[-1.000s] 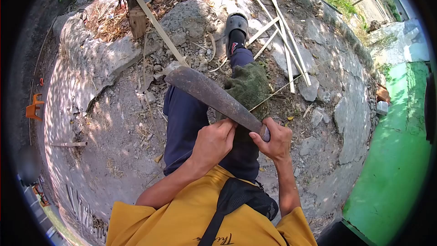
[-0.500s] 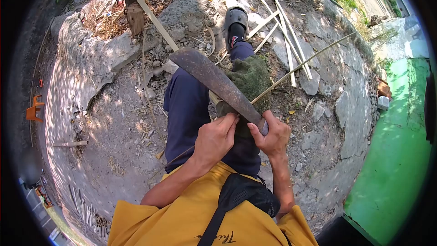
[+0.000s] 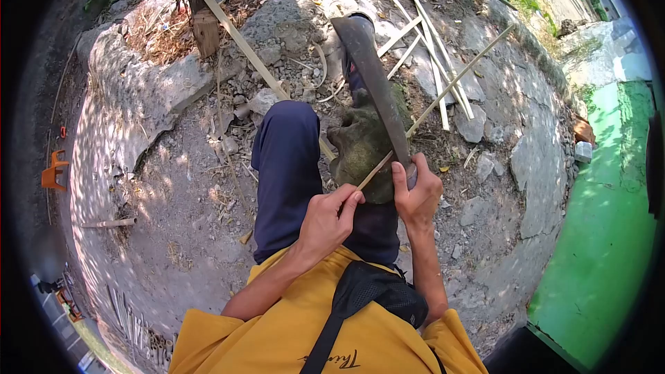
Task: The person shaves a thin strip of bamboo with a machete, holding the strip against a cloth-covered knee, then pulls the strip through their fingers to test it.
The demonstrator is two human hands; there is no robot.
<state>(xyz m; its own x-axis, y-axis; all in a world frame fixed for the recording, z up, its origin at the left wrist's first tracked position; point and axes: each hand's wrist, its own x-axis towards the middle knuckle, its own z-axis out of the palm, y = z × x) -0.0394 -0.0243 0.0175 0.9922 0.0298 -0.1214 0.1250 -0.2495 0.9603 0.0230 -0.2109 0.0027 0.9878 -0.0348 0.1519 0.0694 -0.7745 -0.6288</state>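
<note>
My right hand is closed around the handle of a long, dark machete, whose blade points up and slightly left over my leg. A thin bamboo strip runs from upper right down beneath the blade. Its lower end is pinched in my left hand, just left of the machete's handle. Under the blade and strip, a worn green cloth covers my leg. The blade lies across the strip near my right thumb; whether its edge touches the strip is hard to tell.
Pale split strips lie on the rubble ahead. A longer slat leans by a wooden post. An orange chair stands far left, a green wall at right, and a short bamboo piece on the ground at left.
The machete has swung from pointing up-left to nearly upright. My left hand has moved slightly down, away from the blade, and more of the strip and cloth shows.
</note>
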